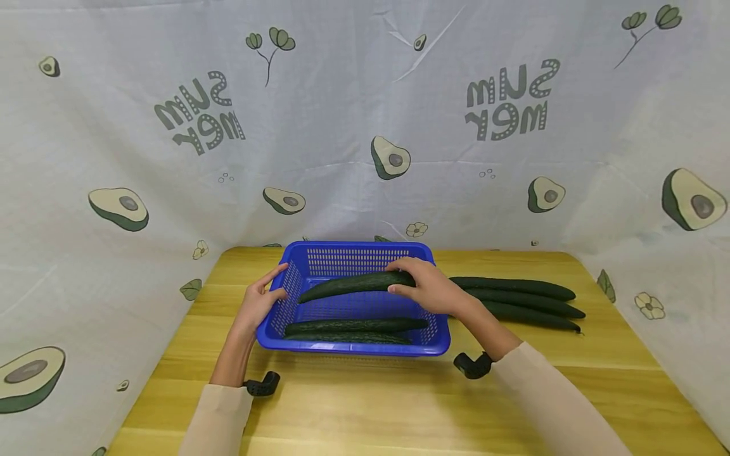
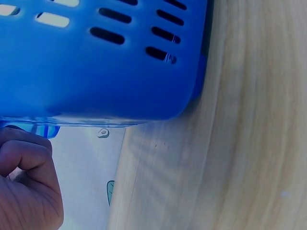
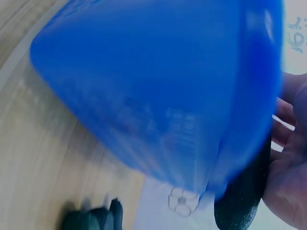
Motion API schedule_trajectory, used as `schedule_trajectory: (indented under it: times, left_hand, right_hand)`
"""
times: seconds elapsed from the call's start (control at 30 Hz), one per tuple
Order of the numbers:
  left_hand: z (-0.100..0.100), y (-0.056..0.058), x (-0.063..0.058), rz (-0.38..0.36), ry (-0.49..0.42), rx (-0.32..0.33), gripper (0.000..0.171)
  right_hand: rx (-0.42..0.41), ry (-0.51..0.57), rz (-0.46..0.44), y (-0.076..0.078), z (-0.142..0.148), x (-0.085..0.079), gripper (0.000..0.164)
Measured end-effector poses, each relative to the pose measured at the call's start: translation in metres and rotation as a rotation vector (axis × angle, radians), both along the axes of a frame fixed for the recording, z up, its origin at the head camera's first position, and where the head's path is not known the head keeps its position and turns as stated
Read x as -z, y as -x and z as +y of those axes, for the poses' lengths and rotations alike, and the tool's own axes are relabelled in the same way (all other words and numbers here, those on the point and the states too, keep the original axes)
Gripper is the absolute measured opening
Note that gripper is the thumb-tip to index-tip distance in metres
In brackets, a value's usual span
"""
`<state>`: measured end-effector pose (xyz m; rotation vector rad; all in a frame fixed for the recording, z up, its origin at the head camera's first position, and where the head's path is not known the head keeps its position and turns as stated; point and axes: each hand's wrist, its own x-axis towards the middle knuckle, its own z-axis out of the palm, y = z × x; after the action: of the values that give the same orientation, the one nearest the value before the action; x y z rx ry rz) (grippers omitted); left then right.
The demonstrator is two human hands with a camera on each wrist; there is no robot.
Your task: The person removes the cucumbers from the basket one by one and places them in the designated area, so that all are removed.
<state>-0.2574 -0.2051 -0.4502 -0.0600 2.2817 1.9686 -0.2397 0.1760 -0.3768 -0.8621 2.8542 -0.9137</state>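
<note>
My right hand (image 1: 430, 285) grips a dark green cucumber (image 1: 353, 284) near its right end, over the inside of a blue plastic basket (image 1: 353, 348). In the right wrist view, the end of this cucumber (image 3: 240, 201) shows beside the fingers, past the basket's rim. The left hand (image 1: 256, 307) holds the basket's left rim, thumb on the inner side; its curled fingers show in the left wrist view (image 2: 26, 177). Two more cucumbers (image 1: 356, 325) lie side by side in the basket along its near wall.
Several cucumbers (image 1: 513, 288) lie side by side on the wooden table (image 1: 365, 405), right of the basket. A white cloth (image 1: 331, 114) printed with avocados hangs behind the table and along its sides. Small black cameras (image 1: 262, 384) are worn at both wrists.
</note>
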Motion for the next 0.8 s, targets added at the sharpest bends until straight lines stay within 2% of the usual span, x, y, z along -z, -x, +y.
schedule_trajectory:
  times: [0.17, 0.47, 0.7, 0.8]
  left_hand:
    - [0.001, 0.0, -0.001, -0.009, -0.008, -0.008, 0.069]
    - [0.002, 0.001, -0.001, -0.005, -0.017, -0.021, 0.069]
    - [0.004, 0.001, -0.002, -0.004, -0.011, 0.003, 0.07]
    - [0.003, 0.0, -0.003, -0.01, -0.006, -0.008, 0.071]
  right_hand:
    - [0.033, 0.009, -0.013, -0.005, 0.021, -0.001, 0.053]
    - [0.065, 0.011, 0.001, -0.02, 0.061, 0.002, 0.048]
    - [0.111, 0.012, 0.026, -0.032, 0.091, 0.006, 0.045]
    - [0.124, 0.009, 0.019, -0.037, 0.101, 0.008, 0.045]
